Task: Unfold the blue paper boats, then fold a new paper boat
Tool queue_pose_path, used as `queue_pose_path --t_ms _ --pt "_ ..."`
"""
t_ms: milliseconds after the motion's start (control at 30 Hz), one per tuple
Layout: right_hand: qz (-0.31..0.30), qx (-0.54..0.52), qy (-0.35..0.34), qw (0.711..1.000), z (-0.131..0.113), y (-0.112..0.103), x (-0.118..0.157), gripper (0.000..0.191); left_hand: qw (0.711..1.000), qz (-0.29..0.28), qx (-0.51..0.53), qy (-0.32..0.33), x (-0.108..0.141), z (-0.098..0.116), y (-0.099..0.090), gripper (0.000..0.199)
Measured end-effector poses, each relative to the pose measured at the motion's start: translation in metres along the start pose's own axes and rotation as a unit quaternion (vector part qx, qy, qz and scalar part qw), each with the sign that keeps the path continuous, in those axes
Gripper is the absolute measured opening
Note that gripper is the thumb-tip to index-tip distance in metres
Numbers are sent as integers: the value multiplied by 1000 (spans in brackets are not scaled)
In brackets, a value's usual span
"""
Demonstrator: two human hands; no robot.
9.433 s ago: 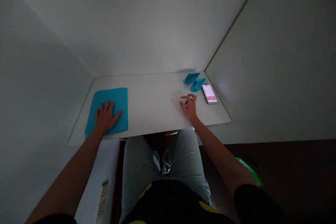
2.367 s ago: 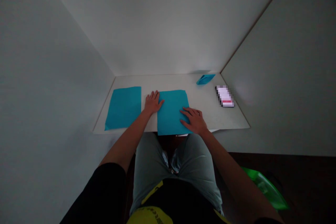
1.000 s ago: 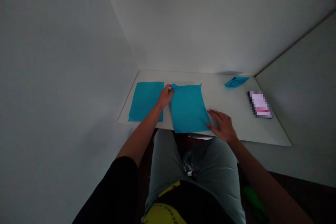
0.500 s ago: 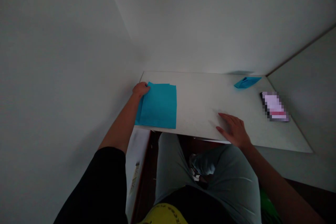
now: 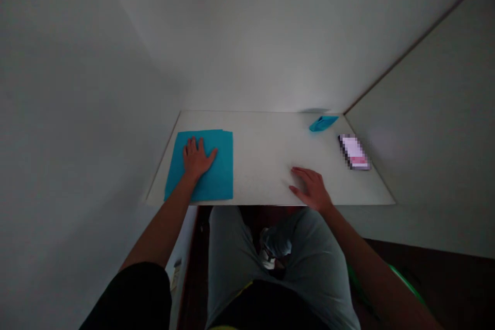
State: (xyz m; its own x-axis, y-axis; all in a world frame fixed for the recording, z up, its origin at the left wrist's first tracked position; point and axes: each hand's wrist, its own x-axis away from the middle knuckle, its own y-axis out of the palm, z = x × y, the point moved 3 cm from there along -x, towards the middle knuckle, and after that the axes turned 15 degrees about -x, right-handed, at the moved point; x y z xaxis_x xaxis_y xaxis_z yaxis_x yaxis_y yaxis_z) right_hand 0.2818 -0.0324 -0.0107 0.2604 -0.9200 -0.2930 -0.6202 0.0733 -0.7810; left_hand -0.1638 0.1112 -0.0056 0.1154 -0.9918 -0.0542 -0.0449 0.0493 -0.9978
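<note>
Blue square sheets of paper (image 5: 216,180) lie in a loosely aligned stack at the left end of the white table (image 5: 263,154). My left hand (image 5: 196,159) rests flat on top of them, its fingers spread. Over the table near its front edge is my right hand (image 5: 311,188), thumb and fingers apart, with nothing in it. A small folded blue paper piece (image 5: 323,124) sits at the back right of the table.
A phone (image 5: 354,152) with a blurred bright screen lies at the table's right end. Walls (image 5: 251,36) border the table at the back and both sides. My legs (image 5: 232,252) are below the front edge.
My left hand has let go of the stack's upper left edge and moved onto its top, fingers spreading. The stack lies straighter. The view has shifted; my right hand keeps much the same pose.
</note>
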Motion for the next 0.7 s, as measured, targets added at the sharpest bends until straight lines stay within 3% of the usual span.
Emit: queue_pose_path --t_ms 133,200,300,400,467,533,700 --pt "-5 -12 17 1000 -5 -2 -3 50 1000 -17 -1 3 -12 -5 -4 94" --pt "-10 -15 20 1000 -6 -3 -3 49 1000 -1 0 -2 -10 2 -12 90" --pt "-13 -28 20 999 -8 -3 -2 50 996 75 31 43 18 39 -24 78" --pt "4 -54 27 998 -4 -2 0 50 978 85 75 172 73 98 -21 71" --pt "30 -81 42 995 7 -3 -3 45 966 78 90 229 108 130 -14 69" --pt "65 -119 63 989 25 -5 -16 39 960 82 95 249 132 148 -9 68" --pt "163 -158 134 965 86 -16 -87 54 966 97 93 221 139 150 -10 72"
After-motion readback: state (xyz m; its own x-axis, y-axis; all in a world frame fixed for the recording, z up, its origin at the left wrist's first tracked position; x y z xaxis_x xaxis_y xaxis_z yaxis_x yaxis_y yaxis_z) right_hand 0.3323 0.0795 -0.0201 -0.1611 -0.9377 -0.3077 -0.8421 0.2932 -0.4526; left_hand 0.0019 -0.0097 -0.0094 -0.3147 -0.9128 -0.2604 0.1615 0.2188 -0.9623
